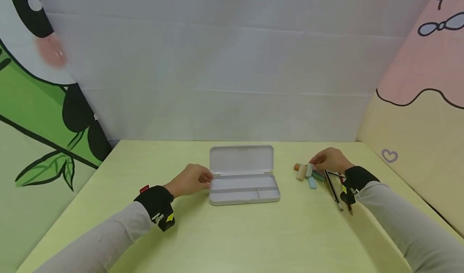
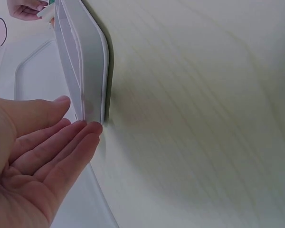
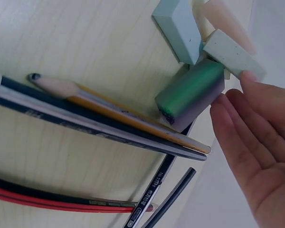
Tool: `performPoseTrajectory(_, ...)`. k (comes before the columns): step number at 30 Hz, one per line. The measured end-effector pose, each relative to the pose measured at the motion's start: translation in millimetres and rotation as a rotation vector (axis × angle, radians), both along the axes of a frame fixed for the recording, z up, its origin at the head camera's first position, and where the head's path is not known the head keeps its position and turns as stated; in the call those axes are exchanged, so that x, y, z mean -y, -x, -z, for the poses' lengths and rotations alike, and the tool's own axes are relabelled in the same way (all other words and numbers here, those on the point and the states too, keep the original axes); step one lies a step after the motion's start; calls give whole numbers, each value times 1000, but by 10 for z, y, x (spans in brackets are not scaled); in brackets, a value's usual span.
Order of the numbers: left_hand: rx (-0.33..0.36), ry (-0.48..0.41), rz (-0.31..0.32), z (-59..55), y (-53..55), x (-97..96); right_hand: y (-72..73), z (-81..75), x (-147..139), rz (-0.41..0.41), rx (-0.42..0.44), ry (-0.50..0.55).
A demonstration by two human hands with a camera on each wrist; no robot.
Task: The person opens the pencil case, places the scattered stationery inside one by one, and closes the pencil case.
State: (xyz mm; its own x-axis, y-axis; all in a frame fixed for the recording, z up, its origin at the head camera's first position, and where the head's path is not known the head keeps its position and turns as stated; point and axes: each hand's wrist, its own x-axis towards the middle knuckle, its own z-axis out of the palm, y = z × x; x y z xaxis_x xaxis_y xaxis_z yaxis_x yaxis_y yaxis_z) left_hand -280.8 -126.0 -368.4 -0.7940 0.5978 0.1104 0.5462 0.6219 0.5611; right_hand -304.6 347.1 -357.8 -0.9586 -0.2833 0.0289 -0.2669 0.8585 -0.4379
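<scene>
A white pencil case (image 1: 233, 203) lies with its lid (image 1: 241, 160) raised at the back; its divided tray holds nothing. My left hand (image 1: 192, 179) is at the case's left end, the nearly straight fingertips touching the end wall in the left wrist view. Over on the right, my right hand (image 1: 332, 160) pinches a pale green eraser (image 3: 232, 54) at one end, the thumb on its face. Beneath those fingers lies a darker green eraser (image 3: 190, 95), with a light blue eraser (image 3: 178, 33) close by. A cream eraser (image 1: 301, 172) and an orange piece (image 1: 296, 166) lie left of them.
Several pencils lie crossed under and beside the right wrist, including a yellow pencil (image 3: 128, 114), a dark striped pencil (image 3: 99, 121) and a red-and-black pencil (image 3: 61, 203). The pale yellow table (image 1: 232, 236) ends at a white backdrop (image 1: 232, 83), with printed panels on both sides.
</scene>
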Motion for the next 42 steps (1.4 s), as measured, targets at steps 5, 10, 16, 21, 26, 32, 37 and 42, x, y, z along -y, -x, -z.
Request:
performPoseTrajectory(5, 4, 14, -8, -34, 11, 0, -56, -64, 15, 13, -1, 12)
performPoseTrajectory(10, 6, 19, -14, -47, 16, 20, -121, -110, 20, 22, 28, 69)
performPoseTrajectory(16, 13, 18, -22, -53, 5, 29, -179, -145, 24, 23, 94, 198)
performPoseTrajectory(21, 13, 16, -41, -36, -20, 33, -251, -171, 163, -20, 97, 315)
performPoseTrajectory(26, 35, 6, -50, -14, -42, 25, -283, -152, 374, -38, 100, 386)
performPoseTrajectory(32, 38, 5, -52, 18, -41, -3, -292, -135, 631, -55, 97, 394)
performPoseTrajectory(37, 29, 7, -52, 10, -61, -20, -362, -124, 879, -112, 41, 347)
performPoseTrajectory(42, -11, 28, -51, -16, -92, -69, -438, -99, 1134, -260, -49, 282)
